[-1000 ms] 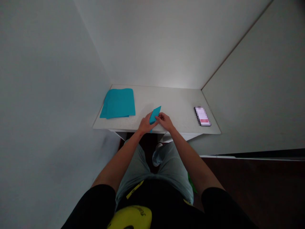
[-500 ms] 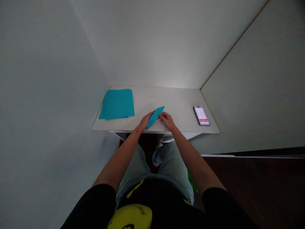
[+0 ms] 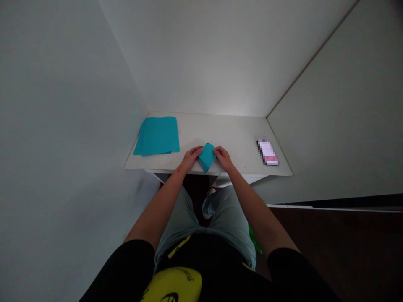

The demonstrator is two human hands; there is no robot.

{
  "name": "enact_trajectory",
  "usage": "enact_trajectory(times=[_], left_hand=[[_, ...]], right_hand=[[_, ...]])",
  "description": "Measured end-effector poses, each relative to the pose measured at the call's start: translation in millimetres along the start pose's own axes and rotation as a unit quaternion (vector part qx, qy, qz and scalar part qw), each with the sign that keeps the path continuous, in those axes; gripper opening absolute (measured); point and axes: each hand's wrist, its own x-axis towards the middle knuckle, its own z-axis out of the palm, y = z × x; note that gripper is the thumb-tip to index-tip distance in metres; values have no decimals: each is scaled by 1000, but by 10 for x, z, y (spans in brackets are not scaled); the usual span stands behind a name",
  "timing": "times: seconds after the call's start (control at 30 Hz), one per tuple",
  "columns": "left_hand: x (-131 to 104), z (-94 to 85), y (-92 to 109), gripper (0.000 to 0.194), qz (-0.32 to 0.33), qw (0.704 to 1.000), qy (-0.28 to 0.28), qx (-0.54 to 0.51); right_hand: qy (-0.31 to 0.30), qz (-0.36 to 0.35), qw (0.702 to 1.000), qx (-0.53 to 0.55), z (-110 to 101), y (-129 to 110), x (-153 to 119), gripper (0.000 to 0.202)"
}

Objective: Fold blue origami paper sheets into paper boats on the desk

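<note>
Pale walls [image 3: 201, 54] enclose a white table [image 3: 239, 132] — dark floor [image 3: 340, 247] below.

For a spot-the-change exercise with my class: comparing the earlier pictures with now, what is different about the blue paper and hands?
The folded blue paper has turned from a narrow, slanting shape to a broader one, its point towards the person. The left hand has shifted from around it to its left edge; the right hand stays at its right. The blue sheets and phone stayed put.
</note>
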Motion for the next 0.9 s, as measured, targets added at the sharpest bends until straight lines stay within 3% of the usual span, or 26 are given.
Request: enact_trajectory(times=[0.23,0.43,0.63,0.9], left_hand=[[-28,65,69,67,-22,1000,2,-8],[-51,96,75,65,-13,998,40,-35],[-48,113,37,53,17,997,68,-43],[-28,153,0,29,42,997,60,7]], right_hand=[[-51,3,999,4,33,-7,-45,52],[-44,3,999,18,66,-14,-160,54],[-55,-24,997,-46,105,-45,-380,73],[-53,9,995,-82,146,23,-385,64]])
